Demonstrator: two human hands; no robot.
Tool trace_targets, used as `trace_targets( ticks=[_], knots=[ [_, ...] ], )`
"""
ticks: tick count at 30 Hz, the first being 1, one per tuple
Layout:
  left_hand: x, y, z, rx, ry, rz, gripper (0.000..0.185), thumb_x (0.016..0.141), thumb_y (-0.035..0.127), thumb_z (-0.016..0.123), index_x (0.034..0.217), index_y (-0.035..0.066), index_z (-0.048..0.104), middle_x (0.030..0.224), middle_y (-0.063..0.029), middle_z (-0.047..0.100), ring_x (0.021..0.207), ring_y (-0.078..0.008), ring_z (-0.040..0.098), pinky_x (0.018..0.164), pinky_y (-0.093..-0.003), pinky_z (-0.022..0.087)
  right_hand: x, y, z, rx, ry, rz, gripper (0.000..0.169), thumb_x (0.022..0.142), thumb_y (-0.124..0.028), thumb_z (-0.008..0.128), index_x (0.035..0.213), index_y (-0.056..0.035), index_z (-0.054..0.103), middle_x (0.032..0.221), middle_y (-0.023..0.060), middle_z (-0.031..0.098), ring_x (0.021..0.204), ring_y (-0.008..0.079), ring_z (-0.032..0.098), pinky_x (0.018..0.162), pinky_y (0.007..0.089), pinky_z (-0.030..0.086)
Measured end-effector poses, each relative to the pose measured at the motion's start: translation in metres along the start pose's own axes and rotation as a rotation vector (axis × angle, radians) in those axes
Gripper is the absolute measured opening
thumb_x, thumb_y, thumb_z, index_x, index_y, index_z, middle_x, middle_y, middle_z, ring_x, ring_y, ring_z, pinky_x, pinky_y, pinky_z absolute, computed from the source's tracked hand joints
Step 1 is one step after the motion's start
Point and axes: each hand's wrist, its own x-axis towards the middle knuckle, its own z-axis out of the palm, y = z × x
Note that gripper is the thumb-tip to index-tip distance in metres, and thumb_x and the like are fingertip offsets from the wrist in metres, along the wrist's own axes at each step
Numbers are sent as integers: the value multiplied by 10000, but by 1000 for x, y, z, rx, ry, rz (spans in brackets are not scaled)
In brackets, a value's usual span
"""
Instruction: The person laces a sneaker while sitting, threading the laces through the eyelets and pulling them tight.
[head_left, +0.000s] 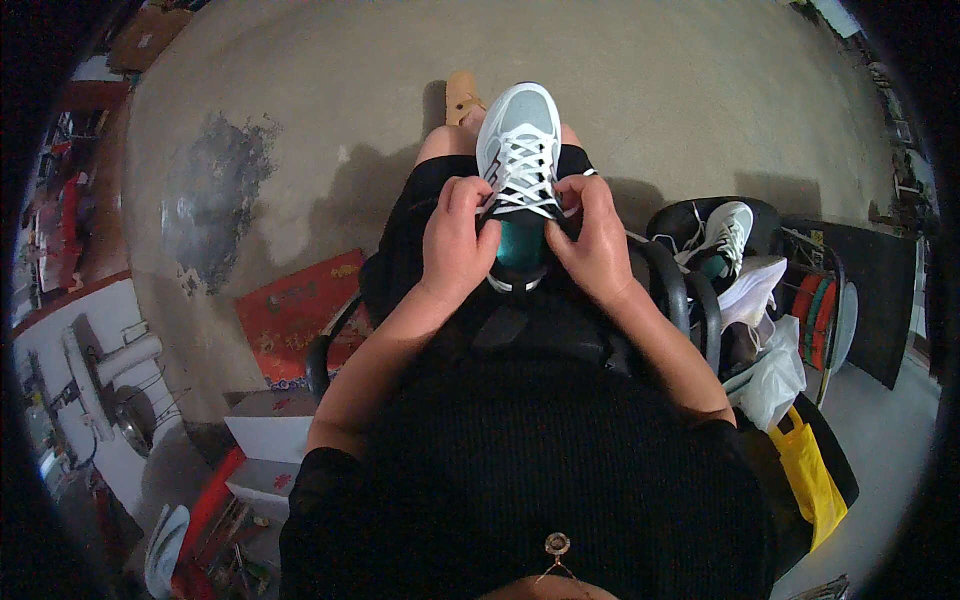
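A white and grey running shoe (519, 112) rests on my lap, toe pointing away from me. Its white laces (525, 176) criss-cross over the tongue, and a teal insole (520, 244) shows in the opening. My left hand (459, 236) pinches the left side of the collar near the top eyelets. On the opposite side, my right hand (592, 232) grips the collar edge, thumb by the opening and fingers at the upper eyelets. The lace ends are partly hidden by my fingers.
On a black seat at my right lie a similar shoe (729, 229), other white footwear (750, 289), a clear plastic bag (772, 367) and a yellow bag (810, 472). Chair armrests (675, 289) flank me. A red printed board (300, 315) and white boxes (274, 435) are at my left.
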Motion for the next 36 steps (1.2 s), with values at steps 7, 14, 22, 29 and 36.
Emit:
trace_targets(
  ticks=[7, 14, 22, 29, 36],
  knots=[
    [6, -2, 1, 37, -29, -54, 359, 787, -36, 653, 1130, 6, 553, 1032, -161, 599, 916, -302, 656, 835, -372, 540, 7, -4, -1, 71, -16, 38, 422, 787, -33, 796, 1145, -45, 574, 1025, 124, 573, 833, 254, 620, 722, 360, 533],
    [1, 4, 4, -8, 59, -15, 374, 753, -21, 679, 1108, 18, 569, 990, -136, 598, 888, -278, 633, 824, -368, 524, 6, 11, -3, 106, -3, 21, 376, 789, 3, 764, 1116, -36, 584, 1007, 122, 583, 839, 252, 616, 736, 340, 527],
    [10, 1, 3, 18, 12, -60, 412, 769, 72, 796, 1114, 35, 574, 997, -124, 601, 833, -278, 628, 769, -382, 537, 6, 22, 5, 128, -1, 84, 370, 793, -2, 768, 1109, -29, 578, 1020, 128, 596, 914, 276, 634, 781, 351, 531],
    [11, 12, -10, -45, -16, -59, 327, 817, 75, 794, 1088, 38, 613, 1010, -104, 602, 772, -251, 603, 734, -342, 525, 7, 18, -3, 151, -40, 127, 399, 785, -7, 787, 1133, -46, 594, 1063, 123, 595, 890, 268, 628, 771, 347, 532],
    [15, 1, -24, -8, -59, 117, 134, 853, 27, 723, 984, 20, 696, 996, -123, 666, 917, -310, 668, 805, -371, 532, 23, -1, -14, -128, 84, -236, 403, 708, -17, 814, 1081, -93, 682, 1106, 92, 603, 1010, 312, 591, 864, 408, 509]
  ],
)
